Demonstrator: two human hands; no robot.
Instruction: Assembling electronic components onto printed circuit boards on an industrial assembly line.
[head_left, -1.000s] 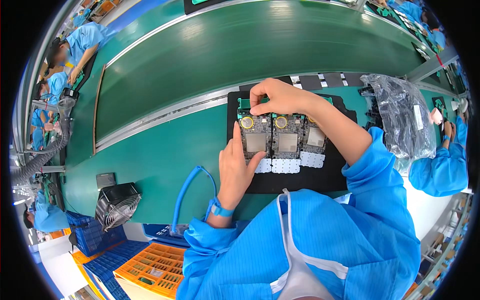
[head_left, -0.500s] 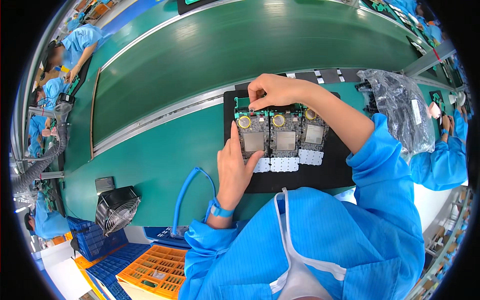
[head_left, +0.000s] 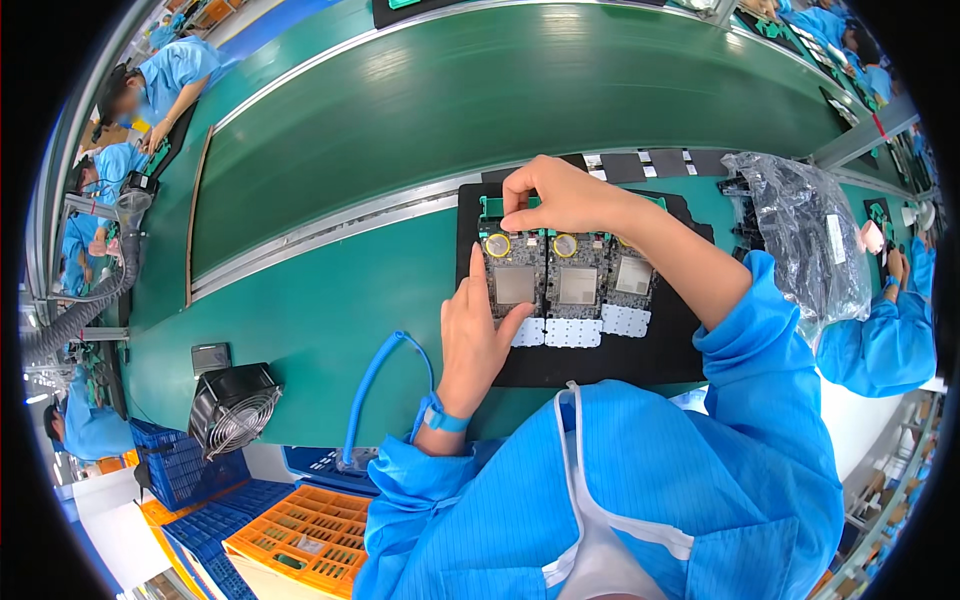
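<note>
Three circuit boards lie side by side on a black mat (head_left: 640, 362): a left board (head_left: 514, 285), a middle board (head_left: 578, 285) and a right board (head_left: 633, 274). Each has a large silvery square, a round yellow-rimmed part near its far end and a white dotted strip at its near end. My left hand (head_left: 470, 338) rests against the left board, index finger along its left side and thumb near its lower right, the two spread apart. At that board's far end, my right hand (head_left: 553, 200) is closed in a pinch; whatever lies between the fingertips is hidden.
Beyond the mat runs a green conveyor belt (head_left: 480, 105) with a metal rail. A clear plastic bag (head_left: 810, 235) lies at the right. To the left stand a black fan (head_left: 235, 408) and a coiled blue cord (head_left: 366, 390). Co-workers in blue sit at both sides.
The whole view has shifted slightly. Both hands stay at the left board, the right still pinching at its far end.
</note>
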